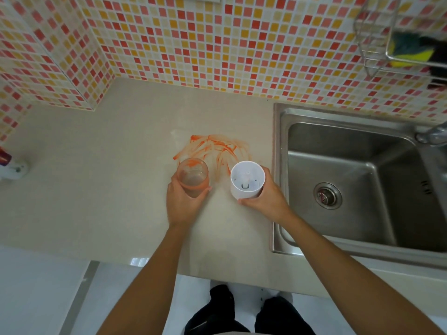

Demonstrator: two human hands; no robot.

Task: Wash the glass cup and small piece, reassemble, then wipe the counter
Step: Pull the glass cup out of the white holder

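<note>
My left hand (pixel 182 201) grips a glass cup (pixel 193 176) smeared orange inside, held upright over the beige counter (pixel 96 189). My right hand (pixel 262 195) holds a white cylindrical base (pixel 247 178), open end up, with a small white spindle piece visible inside it. The two parts are apart, side by side. An orange smear (pixel 215 147) stains the counter just behind them.
A steel sink (pixel 350 180) with a drain strainer lies to the right, its tap (pixel 433 135) at the far right edge. A wire rack (pixel 377 44) on the tiled wall holds a yellow-green sponge (pixel 411 50). A white object (pixel 12 168) sits at the counter's left.
</note>
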